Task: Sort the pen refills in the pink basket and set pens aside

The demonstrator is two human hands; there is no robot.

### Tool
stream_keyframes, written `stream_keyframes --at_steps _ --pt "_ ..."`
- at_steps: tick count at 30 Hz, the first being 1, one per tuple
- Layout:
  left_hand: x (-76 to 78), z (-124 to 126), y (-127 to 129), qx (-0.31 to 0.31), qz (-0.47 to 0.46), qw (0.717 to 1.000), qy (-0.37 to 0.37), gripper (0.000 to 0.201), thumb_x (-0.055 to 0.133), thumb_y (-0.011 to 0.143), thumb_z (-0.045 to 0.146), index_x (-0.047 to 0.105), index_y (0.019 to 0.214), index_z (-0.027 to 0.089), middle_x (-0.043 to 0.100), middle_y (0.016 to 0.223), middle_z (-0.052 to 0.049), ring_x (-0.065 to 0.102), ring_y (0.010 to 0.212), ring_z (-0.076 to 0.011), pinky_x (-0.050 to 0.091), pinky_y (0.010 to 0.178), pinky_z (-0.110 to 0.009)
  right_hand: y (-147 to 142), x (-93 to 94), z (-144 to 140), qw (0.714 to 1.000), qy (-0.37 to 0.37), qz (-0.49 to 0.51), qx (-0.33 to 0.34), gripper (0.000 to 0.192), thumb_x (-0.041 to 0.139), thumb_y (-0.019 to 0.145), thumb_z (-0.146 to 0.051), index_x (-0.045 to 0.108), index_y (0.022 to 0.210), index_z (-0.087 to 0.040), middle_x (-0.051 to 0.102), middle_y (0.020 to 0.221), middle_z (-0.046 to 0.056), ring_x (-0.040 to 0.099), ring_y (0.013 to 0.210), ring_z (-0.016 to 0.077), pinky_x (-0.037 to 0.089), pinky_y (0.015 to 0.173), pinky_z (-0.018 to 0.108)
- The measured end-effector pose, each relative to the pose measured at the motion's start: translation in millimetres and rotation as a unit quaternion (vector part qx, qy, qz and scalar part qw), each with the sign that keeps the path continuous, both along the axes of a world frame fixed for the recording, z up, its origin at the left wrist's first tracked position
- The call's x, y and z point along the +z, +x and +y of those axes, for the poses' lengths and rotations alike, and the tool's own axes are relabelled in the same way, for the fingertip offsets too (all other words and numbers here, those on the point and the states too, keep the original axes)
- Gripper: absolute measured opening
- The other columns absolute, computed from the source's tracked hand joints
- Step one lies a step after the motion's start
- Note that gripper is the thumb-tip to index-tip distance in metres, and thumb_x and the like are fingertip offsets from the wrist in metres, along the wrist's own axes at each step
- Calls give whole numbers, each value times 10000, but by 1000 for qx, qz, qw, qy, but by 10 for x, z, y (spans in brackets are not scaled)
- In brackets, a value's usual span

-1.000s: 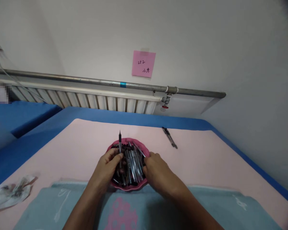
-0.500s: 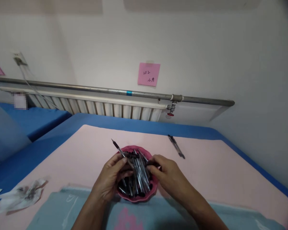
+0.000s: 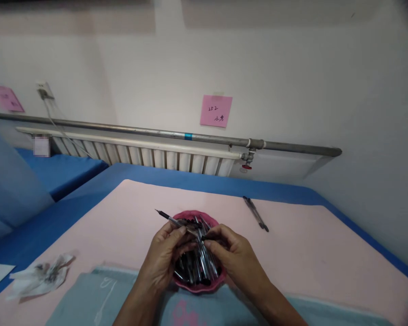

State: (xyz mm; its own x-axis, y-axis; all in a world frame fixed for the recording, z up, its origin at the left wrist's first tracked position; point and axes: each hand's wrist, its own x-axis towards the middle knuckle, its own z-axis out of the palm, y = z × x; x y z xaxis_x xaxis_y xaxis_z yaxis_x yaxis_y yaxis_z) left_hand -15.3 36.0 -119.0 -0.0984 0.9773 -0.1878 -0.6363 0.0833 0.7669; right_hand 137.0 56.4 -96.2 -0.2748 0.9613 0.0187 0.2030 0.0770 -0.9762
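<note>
Wall: I've got a plain pale wall across the far side, with a pink sticky note (image 3: 216, 111) stuck on it, some handwriting I can't read.
Radiator: white ribbed radiator (image 3: 146, 154) low on that far wall, a grey pipe (image 3: 197, 136) running along just above it, little red valve (image 3: 246, 167) at its right end.
Table: blue surface (image 3: 37, 222) with a pink cloth (image 3: 309, 253) spread over most of it, and a grey-blue towel (image 3: 88, 299) at the near edge, right under my arms.
Paper scrap: crumpled wrapper thing (image 3: 41, 277) on the near left of the pink cloth, well apart from everything else.
Bowl: small pink bowl (image 3: 199, 286) sits mid-table at the far edge of the towel, stuffed with a pile of pens (image 3: 199, 265). Both hands are right over it.
Left hand: my left hand (image 3: 166, 260) is pinching a single pen (image 3: 172, 220) between thumb and fingers, barrel tilted, tip sticking out far-left past the bowl rim.
Right hand: my right hand (image 3: 236, 260) is curled, fingertips closed on what looks like the near end of that same pen or a small dark bit right by it, honestly can't tell which.
Loose pens: a pair of dark pens (image 3: 256, 213) lying side by side on the cloth, far right of the bowl, not touching it.
</note>
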Motion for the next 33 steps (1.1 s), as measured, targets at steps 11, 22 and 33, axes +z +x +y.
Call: stream_keyframes --at_steps 11,22,33 --pt "-1 -8 45 1 -3 1000 -11 230 719 699 215 641 903 142 716 888 -78 664 793 -167 531 699 -274 -38 -29 -48 998 57 -16 -21 70 540 731 -217 602 752 -196 618 674 -26 575 635 133 459 603 248" --pt "-9 -4 56 13 -11 1000 -18 262 755 651 235 647 870 140 716 855 -69 665 758 -163 536 678 -268 -51 -64 -61 996 83 -24 -30 81 537 755 -216 609 783 -192 649 708 -12 603 659 142 471 610 244" --pt "8 -29 70 6 6 1000 -22 302 759 638 267 663 897 145 715 873 -74 662 763 -167 525 681 -274 -56 -116 -73 992 119 -42 -31 87 528 778 -228 609 792 -199 659 727 1 610 653 144 486 596 247"
